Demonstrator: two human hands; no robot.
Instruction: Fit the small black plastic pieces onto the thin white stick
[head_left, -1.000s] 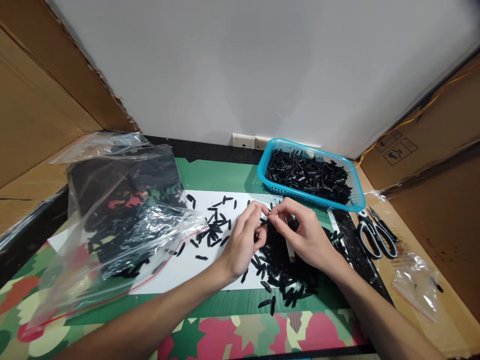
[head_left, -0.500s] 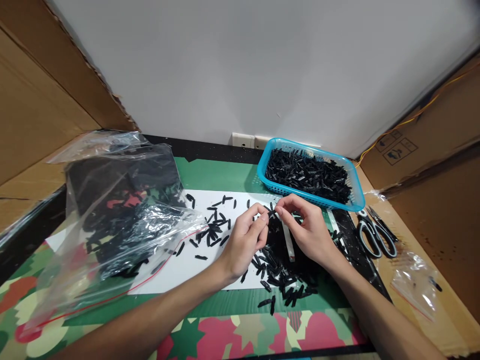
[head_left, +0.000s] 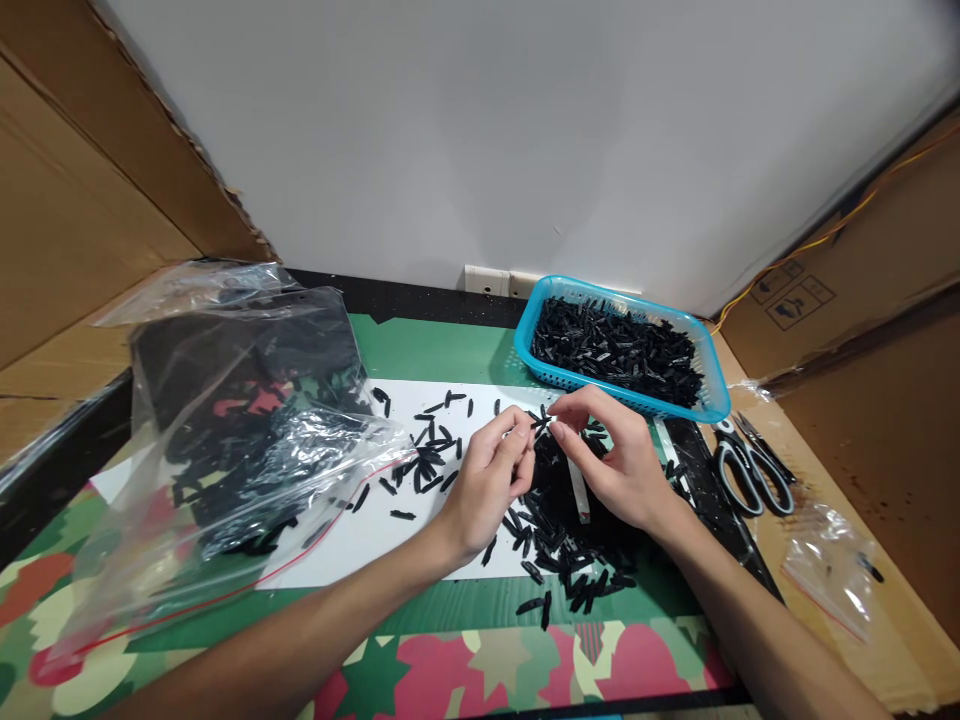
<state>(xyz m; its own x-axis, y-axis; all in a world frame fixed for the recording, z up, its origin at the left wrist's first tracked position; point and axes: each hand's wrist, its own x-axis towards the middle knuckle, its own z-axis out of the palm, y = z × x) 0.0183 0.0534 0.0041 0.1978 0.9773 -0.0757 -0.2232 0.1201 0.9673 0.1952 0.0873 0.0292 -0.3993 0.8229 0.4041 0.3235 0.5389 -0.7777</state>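
Observation:
My left hand (head_left: pixel 491 478) is closed above the white paper (head_left: pixel 322 555), thumb against curled fingers. Whatever it pinches is mostly covered, though dark bits show near the fingertips. My right hand (head_left: pixel 619 460) faces it with a gap between thumb and forefinger, nothing visible in that gap. Under and between the hands lies a heap of small black strips (head_left: pixel 551 540), with a narrow pale strip (head_left: pixel 580 492) on it. Looser black strips (head_left: pixel 426 462) are scattered on the paper left of my left hand.
Behind my right hand stands a blue basket (head_left: pixel 724 385) full of black strips. A clear zip bag (head_left: pixel 247 440) with black contents covers the left side. Scissors (head_left: pixel 750 475) and a small plastic bag (head_left: pixel 829 565) lie on cardboard at right. Cardboard walls and a pale wall enclose the table.
The fingertips of my right hand have parted from the small black strip held between both hands. My left hand has barely moved.

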